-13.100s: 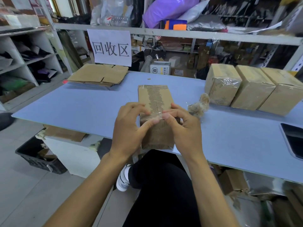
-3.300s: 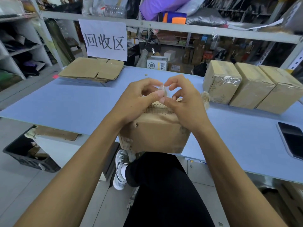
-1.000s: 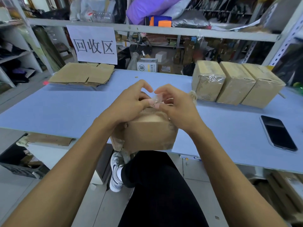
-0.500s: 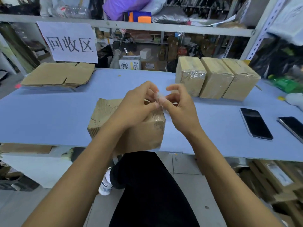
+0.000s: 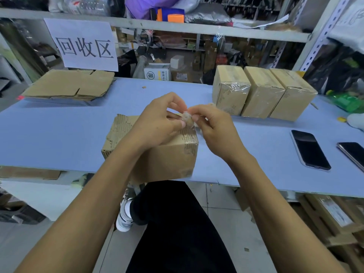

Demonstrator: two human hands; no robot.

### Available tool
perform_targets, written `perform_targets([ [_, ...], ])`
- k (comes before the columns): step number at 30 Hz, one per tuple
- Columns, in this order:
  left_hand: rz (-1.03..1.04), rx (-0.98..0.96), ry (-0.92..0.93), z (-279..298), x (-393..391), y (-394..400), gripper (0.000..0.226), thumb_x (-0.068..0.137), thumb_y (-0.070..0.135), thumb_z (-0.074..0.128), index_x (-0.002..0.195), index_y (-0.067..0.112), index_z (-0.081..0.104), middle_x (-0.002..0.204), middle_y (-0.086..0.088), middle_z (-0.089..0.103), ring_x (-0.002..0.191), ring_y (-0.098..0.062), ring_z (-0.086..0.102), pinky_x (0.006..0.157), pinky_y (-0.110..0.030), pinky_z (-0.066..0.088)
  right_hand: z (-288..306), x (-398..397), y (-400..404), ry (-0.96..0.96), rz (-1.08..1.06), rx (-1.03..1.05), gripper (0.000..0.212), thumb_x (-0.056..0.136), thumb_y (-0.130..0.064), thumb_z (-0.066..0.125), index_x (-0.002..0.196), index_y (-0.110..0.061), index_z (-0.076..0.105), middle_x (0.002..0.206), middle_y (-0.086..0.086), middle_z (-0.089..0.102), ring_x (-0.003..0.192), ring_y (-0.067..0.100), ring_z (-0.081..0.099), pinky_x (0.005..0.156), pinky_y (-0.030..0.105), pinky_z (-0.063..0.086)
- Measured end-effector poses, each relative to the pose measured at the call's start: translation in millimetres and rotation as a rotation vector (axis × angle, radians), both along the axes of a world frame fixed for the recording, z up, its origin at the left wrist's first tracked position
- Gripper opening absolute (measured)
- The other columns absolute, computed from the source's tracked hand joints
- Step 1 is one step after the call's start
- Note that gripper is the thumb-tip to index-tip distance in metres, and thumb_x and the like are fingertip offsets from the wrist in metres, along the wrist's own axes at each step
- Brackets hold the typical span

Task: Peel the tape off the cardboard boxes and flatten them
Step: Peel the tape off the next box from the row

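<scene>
Both hands meet over the near box [image 5: 157, 154], which rests at the table's [image 5: 59, 134] near edge. The left hand [image 5: 157, 123] and right hand [image 5: 212, 129] pinch a balled tape wad [image 5: 187, 118] between fingertips. Against the frame a half-second earlier, the strip is more bunched up, clear of the box. Judgement: that strip is off; tape remains on the right corner. Three wrapped boxes [image 5: 262, 91] wait far right.
</scene>
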State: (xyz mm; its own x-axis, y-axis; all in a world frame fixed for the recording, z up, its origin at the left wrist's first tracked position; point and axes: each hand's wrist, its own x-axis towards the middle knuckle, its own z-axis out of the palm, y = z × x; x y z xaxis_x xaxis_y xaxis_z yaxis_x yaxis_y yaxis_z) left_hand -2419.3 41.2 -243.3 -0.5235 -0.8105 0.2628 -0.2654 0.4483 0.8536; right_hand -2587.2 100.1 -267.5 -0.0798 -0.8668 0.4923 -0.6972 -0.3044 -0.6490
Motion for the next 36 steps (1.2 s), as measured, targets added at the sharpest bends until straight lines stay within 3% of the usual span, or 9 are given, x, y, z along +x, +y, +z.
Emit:
perform_targets([
  [4, -0.009, -0.031, 0.031, -1.2, 1.1, -1.8, 0.018, 0.081, 0.008, 0.073, 0.092, 0.019, 0.064, 0.090, -0.002, 0.070, 0.079, -0.019, 0.071, 0.081, -0.045, 0.056, 3.5, -2.9, -1.8, -0.077, 0.020, 0.051, 0.012, 0.101, -0.010, 0.054, 0.111, -0.015, 0.059, 0.086, -0.016, 0.067, 0.086, 0.012, 0.059, 0.081, 0.031, 0.047],
  [11, 0.062, -0.032, 0.087, -4.1, -2.5, -1.8, 0.013, 0.083, 0.003, 0.077, 0.077, 0.013, 0.071, 0.074, 0.000, 0.074, 0.067, -0.008, 0.067, 0.069, -0.022, 0.052, -1.5, -14.3, -0.4, -0.051, 0.108, 0.020, 0.034, 0.094, 0.000, 0.047, 0.108, -0.023, 0.068, 0.138, -0.006, 0.052, 0.130, 0.004, 0.047, 0.095, 0.026, 0.046],
  [13, 0.071, -0.050, 0.095, -4.0, -2.7, -0.3, 0.014, 0.082, 0.003, 0.077, 0.076, 0.015, 0.073, 0.074, 0.001, 0.075, 0.069, -0.007, 0.068, 0.071, -0.022, 0.053, 0.2, -15.8, 3.2, -0.017, 0.170, 0.058, 0.031, 0.091, 0.002, 0.050, 0.111, -0.018, 0.062, 0.144, -0.006, 0.051, 0.131, 0.003, 0.049, 0.094, 0.028, 0.050],
  [18, 0.058, -0.194, -0.007, -1.5, -1.8, -0.9, 0.012, 0.088, 0.011, 0.070, 0.085, 0.020, 0.078, 0.085, 0.008, 0.073, 0.086, -0.008, 0.068, 0.086, -0.027, 0.052, 4.1, -11.7, 6.0, -0.180, 0.286, 0.119, 0.036, 0.098, -0.003, 0.058, 0.116, -0.029, 0.041, 0.124, -0.004, 0.067, 0.113, 0.013, 0.062, 0.097, 0.032, 0.051],
  [23, 0.096, -0.603, -0.079, -4.3, 11.9, -10.0, 0.015, 0.085, 0.009, 0.062, 0.086, 0.017, 0.075, 0.083, 0.001, 0.067, 0.077, -0.015, 0.061, 0.075, -0.040, 0.052, 9.3, -9.7, -5.5, -0.036, 0.224, 0.085, 0.020, 0.094, -0.007, 0.067, 0.103, -0.022, 0.058, 0.101, -0.007, 0.068, 0.105, 0.010, 0.065, 0.098, 0.041, 0.050],
  [26, 0.197, -0.749, -0.029, -9.6, 28.2, -10.3, 0.016, 0.087, 0.005, 0.062, 0.089, 0.012, 0.077, 0.086, -0.001, 0.067, 0.074, -0.019, 0.062, 0.068, -0.041, 0.053, 10.7, 5.7, -11.9, 0.071, 0.208, 0.082, 0.015, 0.096, -0.016, 0.066, 0.109, -0.021, 0.064, 0.093, -0.012, 0.066, 0.105, 0.017, 0.062, 0.097, 0.026, 0.046],
  [28, 0.287, -0.766, -0.070, -12.6, 39.1, -13.7, 0.017, 0.090, 0.012, 0.059, 0.092, 0.013, 0.075, 0.088, -0.001, 0.067, 0.077, -0.020, 0.063, 0.068, -0.040, 0.053, 10.2, 16.7, -12.4, 0.134, 0.230, 0.109, 0.024, 0.100, -0.017, 0.060, 0.123, -0.020, 0.065, 0.089, -0.013, 0.061, 0.101, 0.020, 0.056, 0.088, 0.013, 0.038],
  [30, 0.333, -0.682, -0.224, -15.9, 47.3, -18.3, 0.021, 0.088, 0.024, 0.053, 0.093, 0.019, 0.073, 0.089, 0.000, 0.068, 0.084, -0.023, 0.063, 0.073, -0.041, 0.052, 10.4, 22.5, -13.0, 0.162, 0.274, 0.141, 0.030, 0.103, -0.017, 0.054, 0.130, -0.024, 0.064, 0.093, -0.002, 0.061, 0.096, 0.019, 0.050, 0.083, 0.019, 0.036],
  [36, 0.299, -0.516, -0.427, -16.9, 45.3, -32.4, 0.023, 0.088, 0.030, 0.053, 0.099, 0.030, 0.073, 0.098, 0.007, 0.062, 0.101, -0.020, 0.056, 0.079, -0.040, 0.048, 22.4, 29.2, -11.7, 0.296, 0.399, 0.203, 0.035, 0.090, -0.014, 0.041, 0.099, -0.032, 0.070, 0.120, -0.011, 0.049, 0.110, 0.015, 0.044, 0.098, 0.028, 0.033],
])
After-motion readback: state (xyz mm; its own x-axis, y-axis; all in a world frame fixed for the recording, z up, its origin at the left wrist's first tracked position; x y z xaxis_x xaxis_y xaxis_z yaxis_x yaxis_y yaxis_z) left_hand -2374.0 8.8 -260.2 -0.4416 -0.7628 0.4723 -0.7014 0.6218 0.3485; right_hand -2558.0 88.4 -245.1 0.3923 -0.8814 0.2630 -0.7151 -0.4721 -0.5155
